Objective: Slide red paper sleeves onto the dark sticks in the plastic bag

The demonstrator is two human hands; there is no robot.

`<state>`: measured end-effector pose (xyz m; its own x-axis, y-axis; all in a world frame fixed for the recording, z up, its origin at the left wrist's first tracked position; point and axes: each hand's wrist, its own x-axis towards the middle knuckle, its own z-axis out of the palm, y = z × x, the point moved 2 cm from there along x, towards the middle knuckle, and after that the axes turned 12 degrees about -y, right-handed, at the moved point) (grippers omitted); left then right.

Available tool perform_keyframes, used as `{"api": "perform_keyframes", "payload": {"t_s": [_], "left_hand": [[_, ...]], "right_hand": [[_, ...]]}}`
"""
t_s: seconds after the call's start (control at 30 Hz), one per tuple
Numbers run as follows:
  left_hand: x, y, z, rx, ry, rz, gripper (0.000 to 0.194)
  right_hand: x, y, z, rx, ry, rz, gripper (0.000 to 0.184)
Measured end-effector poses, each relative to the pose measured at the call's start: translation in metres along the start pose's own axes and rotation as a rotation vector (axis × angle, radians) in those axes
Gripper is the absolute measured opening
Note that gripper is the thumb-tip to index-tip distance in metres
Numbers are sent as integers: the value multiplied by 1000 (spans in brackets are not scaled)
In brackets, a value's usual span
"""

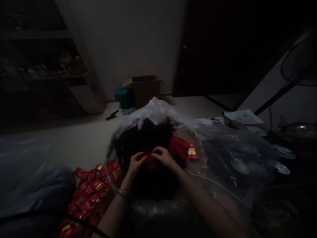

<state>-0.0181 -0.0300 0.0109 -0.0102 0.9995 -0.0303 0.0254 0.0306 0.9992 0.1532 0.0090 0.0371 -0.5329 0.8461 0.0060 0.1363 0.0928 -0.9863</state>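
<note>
Between my hands is a red packet [148,154], dim and partly hidden by my fingers. My left hand [135,164] pinches its left side, thumb and fingers closed. On the other side my right hand [165,158] grips the packet's edge in the same way. Beneath and behind them lies a black loose heap [143,135], too dark to tell what it is. It rests in a round, wide container lined with clear plastic [157,107]. Flat red packets [178,145], one with a gold label [192,150], lie at the right of the heap.
Many red packets with gold labels [88,195] are piled at lower left, outside the container. A cardboard box [146,88] and a teal bag [124,97] stand by the wall. A white cord [215,181] runs right. Plastic sheeting [237,148] covers things there, near a fan [300,62].
</note>
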Motion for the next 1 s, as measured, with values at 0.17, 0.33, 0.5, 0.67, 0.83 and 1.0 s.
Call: {"api": "perform_keyframes", "payload": {"t_s": [0.17,0.33,0.5,0.67,0.83,1.0], "left_hand": [[-2,5,7,-39,-49,36,36],[-2,8,9,-35,-46,92,33],[-2,6,6,8,-84,32,26],[-3,8,5,-25,-53,83,22],[-2,9,4,-30,-25,100,23],[0,6,4,-77,-75,47,40]], "right_hand": [[0,-3,5,-29,-49,28,27],[0,3,2,-24,7,89,24],[-2,4,2,7,-56,70,32],[-2,4,4,-35,-72,82,26],[-2,1,2,-103,-47,63,19],[-1,0,2,-128,-84,53,23]]}}
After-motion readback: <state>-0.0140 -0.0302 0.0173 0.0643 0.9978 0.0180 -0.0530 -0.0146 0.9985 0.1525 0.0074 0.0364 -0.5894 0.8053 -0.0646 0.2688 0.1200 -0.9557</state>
